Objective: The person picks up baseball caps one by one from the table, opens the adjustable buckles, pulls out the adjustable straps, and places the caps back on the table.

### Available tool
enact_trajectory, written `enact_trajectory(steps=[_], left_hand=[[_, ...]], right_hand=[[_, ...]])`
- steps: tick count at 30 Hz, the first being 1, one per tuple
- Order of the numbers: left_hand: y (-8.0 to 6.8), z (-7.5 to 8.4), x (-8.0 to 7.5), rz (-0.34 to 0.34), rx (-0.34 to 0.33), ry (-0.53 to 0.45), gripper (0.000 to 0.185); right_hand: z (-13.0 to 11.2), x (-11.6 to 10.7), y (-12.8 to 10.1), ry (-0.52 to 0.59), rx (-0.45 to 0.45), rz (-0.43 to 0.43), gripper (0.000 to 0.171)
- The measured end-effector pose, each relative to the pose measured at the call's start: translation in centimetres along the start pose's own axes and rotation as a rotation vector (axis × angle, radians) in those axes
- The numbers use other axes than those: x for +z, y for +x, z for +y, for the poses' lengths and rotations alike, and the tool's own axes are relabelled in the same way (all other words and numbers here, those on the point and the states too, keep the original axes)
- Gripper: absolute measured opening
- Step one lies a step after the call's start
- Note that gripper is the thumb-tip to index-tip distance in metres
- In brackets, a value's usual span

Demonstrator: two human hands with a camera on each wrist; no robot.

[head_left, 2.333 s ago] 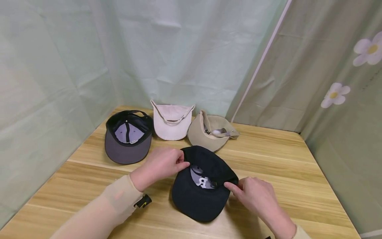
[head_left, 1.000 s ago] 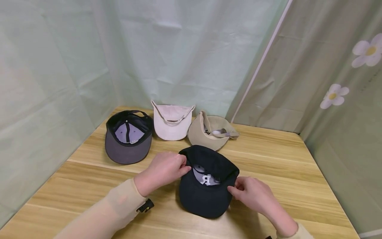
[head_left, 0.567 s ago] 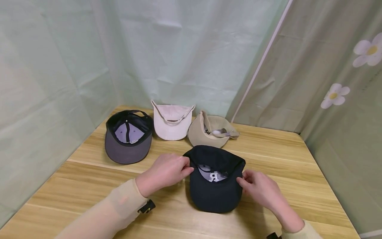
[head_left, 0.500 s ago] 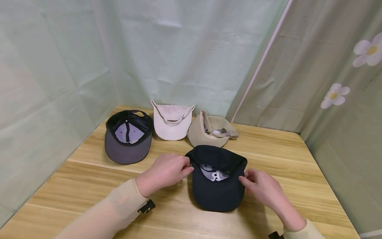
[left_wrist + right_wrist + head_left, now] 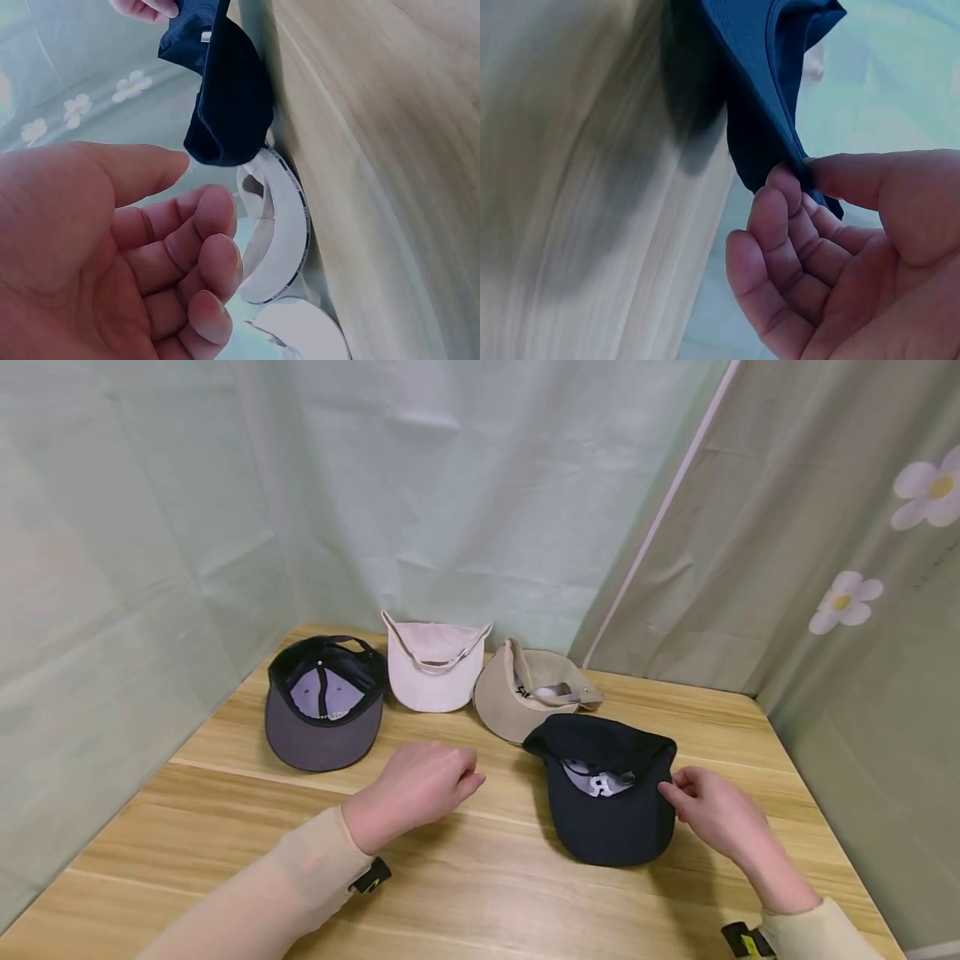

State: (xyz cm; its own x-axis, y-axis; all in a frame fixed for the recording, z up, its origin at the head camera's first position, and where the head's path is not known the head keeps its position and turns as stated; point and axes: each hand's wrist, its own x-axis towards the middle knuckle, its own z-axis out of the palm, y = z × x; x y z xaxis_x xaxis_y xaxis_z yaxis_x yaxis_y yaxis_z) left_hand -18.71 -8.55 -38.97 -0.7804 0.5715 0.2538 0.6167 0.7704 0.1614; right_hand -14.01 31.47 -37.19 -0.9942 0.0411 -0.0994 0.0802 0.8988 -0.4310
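A black baseball cap [image 5: 611, 827] with a white letter showing inside its crown is upside down, brim toward me, at the right of the head view. My right hand [image 5: 716, 810] pinches its right edge between thumb and fingers; the right wrist view shows the thumb [image 5: 855, 176] against the dark fabric. My left hand [image 5: 420, 785] is apart from the cap, to its left over the table, and holds nothing. In the left wrist view its fingers [image 5: 214, 262] are loosely curled with a gap to the thumb. The black cap slightly overlaps a beige cap [image 5: 502, 702] in the head view.
Along the back of the wooden table [image 5: 480, 902] lie a dark grey cap [image 5: 322, 739], a white cap [image 5: 431, 685] and the beige cap, all with their insides showing. Curtains [image 5: 480, 510] hang behind and at both sides. Wood surface stretches in front of the caps.
My left hand has let go of the black cap and stays nearly where it was. The right hand has carried the cap to the right and slightly back. The other caps have not moved.
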Motion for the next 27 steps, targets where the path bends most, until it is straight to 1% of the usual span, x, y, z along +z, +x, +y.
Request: enact_trajectory(steps=[8, 10, 12, 14, 17, 19, 24, 27], left_hand=[[0.5, 0.0, 0.0, 0.060, -0.014, 0.016, 0.035], [0.7, -0.1, 0.0, 0.078, -0.017, 0.022, 0.030], [0.9, -0.2, 0.1, 0.095, -0.014, 0.037, 0.020], [1.1, -0.4, 0.2, 0.109, -0.005, 0.054, 0.017], [1.5, -0.6, 0.5, 0.127, 0.012, 0.074, 0.035], [1.9, -0.8, 0.7, 0.147, 0.020, 0.084, 0.043], [2.6, -1.5, 1.3, 0.243, 0.055, 0.125, 0.049], [3.1, -1.7, 1.7, 0.274, 0.058, 0.165, 0.053]], right_hand=[[3.5, -2.1, 1.2, -0.041, 0.015, 0.044, 0.030], [4.1, -2.5, 1.4, -0.056, 0.009, 0.054, 0.031], [4.6, -2.9, 1.7, -0.068, 0.006, 0.060, 0.031], [5.1, -3.1, 1.8, -0.080, 0.007, 0.068, 0.032], [5.7, -3.5, 2.0, -0.093, 0.015, 0.075, 0.033], [6.0, -3.8, 2.1, -0.109, 0.024, 0.081, 0.034], [6.8, -4.4, 2.5, -0.135, 0.046, 0.086, 0.036], [7.4, -4.7, 2.7, -0.140, 0.046, 0.103, 0.035]])
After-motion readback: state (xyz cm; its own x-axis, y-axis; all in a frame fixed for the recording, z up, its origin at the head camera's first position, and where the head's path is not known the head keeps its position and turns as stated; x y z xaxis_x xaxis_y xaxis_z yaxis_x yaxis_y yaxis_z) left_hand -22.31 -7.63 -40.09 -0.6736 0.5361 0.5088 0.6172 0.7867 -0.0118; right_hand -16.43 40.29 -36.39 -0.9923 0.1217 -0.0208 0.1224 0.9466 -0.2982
